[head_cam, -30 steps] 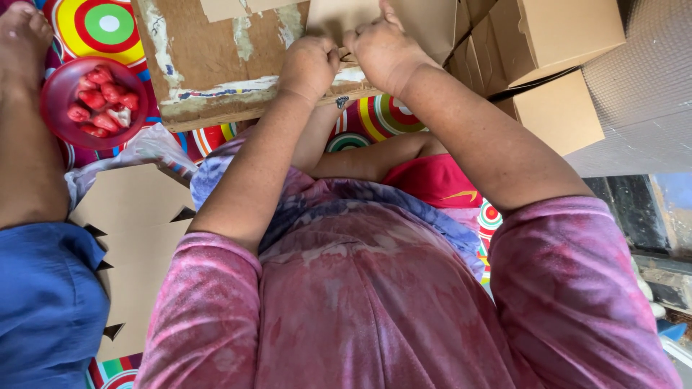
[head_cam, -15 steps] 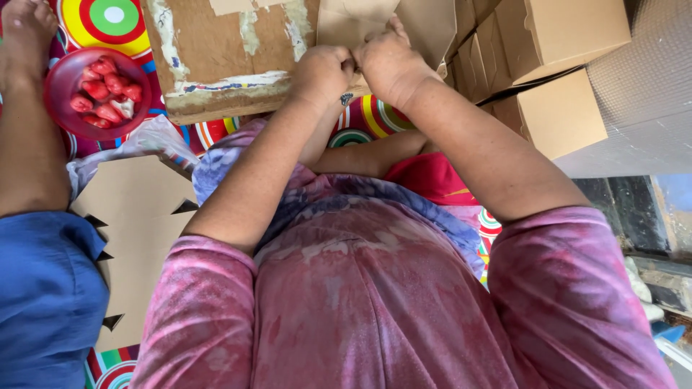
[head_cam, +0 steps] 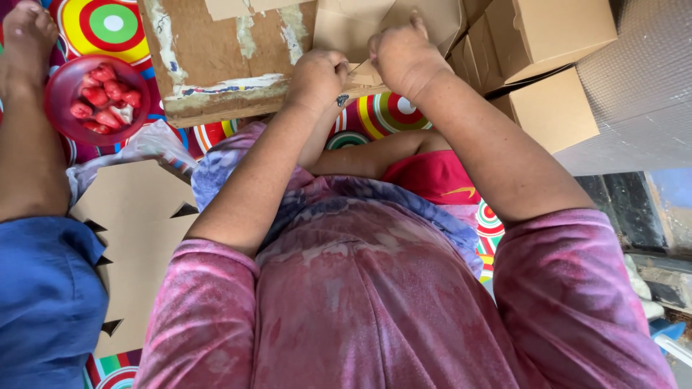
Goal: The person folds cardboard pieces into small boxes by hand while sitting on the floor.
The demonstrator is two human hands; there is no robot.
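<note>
1. Head view, looking straight down: the person's left hand (head_cam: pixel 315 74) is curled into a fist, pinching the lower edge of a brown cardboard box piece (head_cam: pixel 360 25) near the top of the frame.
2. Head view: the right hand (head_cam: pixel 405 57) is just beside the left one, fingers bent and clamped on the same cardboard piece, thumb pressed against a folded flap. The two hands are close but not quite touching.
3. The cardboard piece sits against a worn wooden board (head_cam: pixel 216 57) with peeling pale paint, which serves as the work surface in front of the person.
4. To the right, well clear of the hands, finished brown boxes (head_cam: pixel 555 36) are stacked against a silvery textured sheet (head_cam: pixel 641 86).
5. To the left, a red bowl (head_cam: pixel 59 119) holding red pieces stands on a mat with bright rings (head_cam: pixel 108 21), near a second person's bare leg (head_cam: pixel 29 144) and blue clothing (head_cam: pixel 43 302).
6. Flat cut cardboard blanks (head_cam: pixel 137 238) with notched edges lie below the bowl, beside the wearer's left arm.
7. A pink and purple mottled shirt (head_cam: pixel 375 310) fills the lower part of the frame; a red garment (head_cam: pixel 432 180) shows between the arms.
</note>
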